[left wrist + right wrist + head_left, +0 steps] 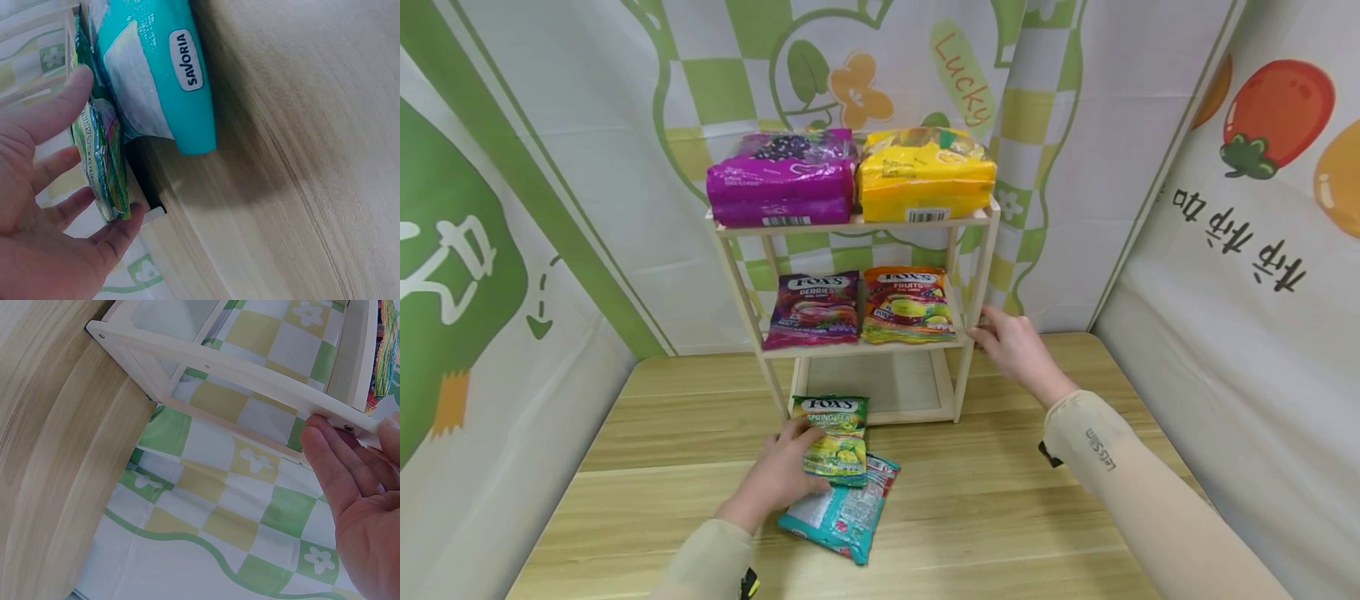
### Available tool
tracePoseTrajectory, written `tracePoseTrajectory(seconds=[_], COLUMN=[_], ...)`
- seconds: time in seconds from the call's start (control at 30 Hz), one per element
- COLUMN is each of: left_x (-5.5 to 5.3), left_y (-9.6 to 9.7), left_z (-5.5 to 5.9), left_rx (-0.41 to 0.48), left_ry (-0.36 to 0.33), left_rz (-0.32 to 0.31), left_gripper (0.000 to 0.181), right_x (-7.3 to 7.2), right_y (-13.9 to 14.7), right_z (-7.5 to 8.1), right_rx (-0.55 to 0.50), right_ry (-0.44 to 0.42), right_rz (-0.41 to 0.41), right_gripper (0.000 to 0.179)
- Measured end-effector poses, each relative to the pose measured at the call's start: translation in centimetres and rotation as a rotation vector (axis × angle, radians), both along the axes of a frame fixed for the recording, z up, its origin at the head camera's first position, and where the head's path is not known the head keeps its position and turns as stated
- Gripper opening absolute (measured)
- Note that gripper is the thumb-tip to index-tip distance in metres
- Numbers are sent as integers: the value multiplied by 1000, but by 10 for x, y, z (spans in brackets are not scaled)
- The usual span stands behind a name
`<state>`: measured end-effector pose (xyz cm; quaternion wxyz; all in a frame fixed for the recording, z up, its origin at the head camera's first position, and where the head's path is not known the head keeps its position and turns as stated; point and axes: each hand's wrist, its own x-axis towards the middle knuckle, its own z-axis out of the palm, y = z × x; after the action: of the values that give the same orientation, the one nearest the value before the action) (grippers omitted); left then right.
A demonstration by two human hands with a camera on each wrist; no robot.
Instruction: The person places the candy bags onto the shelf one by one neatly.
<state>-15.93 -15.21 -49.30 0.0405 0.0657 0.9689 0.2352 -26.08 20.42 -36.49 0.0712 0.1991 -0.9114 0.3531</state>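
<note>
My left hand (778, 467) holds a green Fox's Spring Tea candy bag (837, 442) by its edges, thumb on one side and fingertips on the other. Beneath and beside it, a teal candy bag (842, 512) lies back side up on the table; the left wrist view shows its SAVORIA label. At the right, my right hand (1013, 342) grips the post of a pale wooden three-tier rack (961, 387), near the middle shelf. In the right wrist view, the fingers (337, 462) reach behind that post. The Spring Tea bag stands just before the rack's bottom shelf.
Purple (778, 196) and yellow (925, 187) candy packs sit on the top shelf. Fox's Berries (815, 310) and Fox's Fruits (908, 307) bags lean on the middle shelf. Printed curtains (880, 50) surround the wooden table (1000, 517) on three sides.
</note>
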Motion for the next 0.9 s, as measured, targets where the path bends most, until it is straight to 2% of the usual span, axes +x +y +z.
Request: tracePoseTrajectory(seconds=[0.2, 0.33, 0.67, 0.77, 0.9], left_x=[1, 2, 0, 1, 1], left_y=[2, 3, 8, 10, 13], left_z=[-1, -1, -8, -10, -12], left_rx=[-65, -127, -285, -323, -345], left_ry=[60, 129, 356, 390, 403], left_rz=[-21, -61, -259, -287, -294], left_gripper=[84, 78, 57, 53, 52], right_x=[0, 0, 0, 0, 0], right_y=[0, 0, 1, 1, 1], right_z=[0, 0, 0, 0, 0], right_rx=[1, 6, 6, 8, 9], right_ry=[-2, 0, 1, 4, 6], right_rz=[-1, -2, 0, -3, -2], right_gripper=[19, 19, 17, 17, 18])
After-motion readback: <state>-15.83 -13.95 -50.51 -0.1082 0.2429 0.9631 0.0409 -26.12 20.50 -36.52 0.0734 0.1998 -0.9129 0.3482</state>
